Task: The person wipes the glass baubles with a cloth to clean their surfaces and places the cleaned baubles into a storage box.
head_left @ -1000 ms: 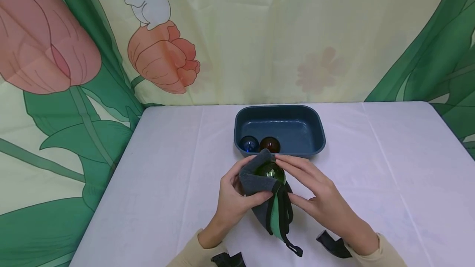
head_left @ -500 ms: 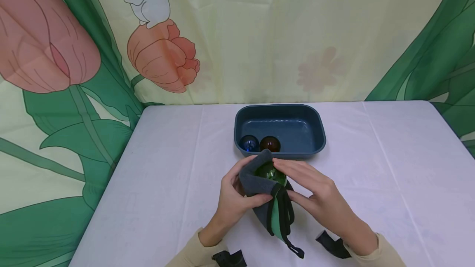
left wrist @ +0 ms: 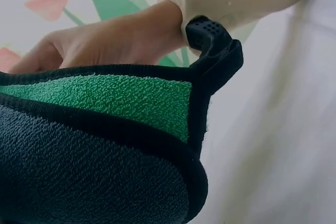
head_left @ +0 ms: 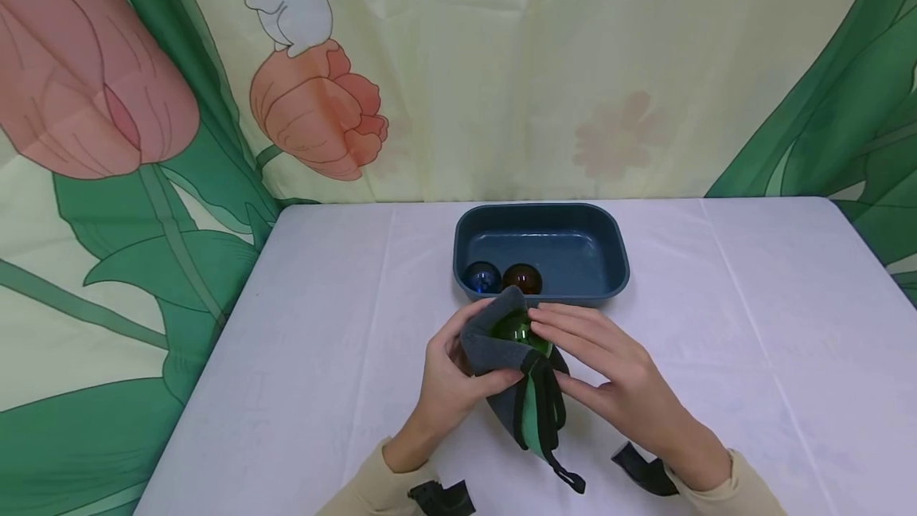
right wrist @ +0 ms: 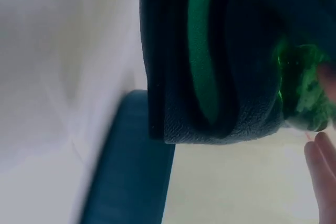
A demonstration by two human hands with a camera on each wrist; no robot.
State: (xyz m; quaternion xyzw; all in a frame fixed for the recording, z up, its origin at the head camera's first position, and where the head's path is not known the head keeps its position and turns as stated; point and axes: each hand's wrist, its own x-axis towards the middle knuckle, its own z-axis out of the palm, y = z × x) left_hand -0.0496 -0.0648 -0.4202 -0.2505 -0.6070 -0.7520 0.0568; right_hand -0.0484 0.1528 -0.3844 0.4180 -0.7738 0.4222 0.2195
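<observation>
My left hand [head_left: 453,388] grips a cleaning cloth [head_left: 494,353], grey on one side and green on the other, with black edging and a hanging loop. Wrapped in its folded upper part is a green glass ball [head_left: 517,328], partly covered. On the right side my right hand [head_left: 609,365] holds the ball, fingertips on its upper side and thumb low by the cloth's black edge. The left wrist view shows the cloth's green strip [left wrist: 136,100] up close. In the right wrist view the ball [right wrist: 304,87] shines at the fold, fingers [right wrist: 320,161] beside it.
Just beyond the hands a dark blue tray [head_left: 573,209] stands on the white-covered table [head_left: 322,325]. It holds a blue glass ball [head_left: 481,277] and a brown glass ball [head_left: 523,279] at its near left. A printed curtain [head_left: 501,70] hangs behind the table.
The right fingertips shift slightly over the green ball, and the ball appears to turn or shift a little in the cloth. The left hand keeps its grip.
</observation>
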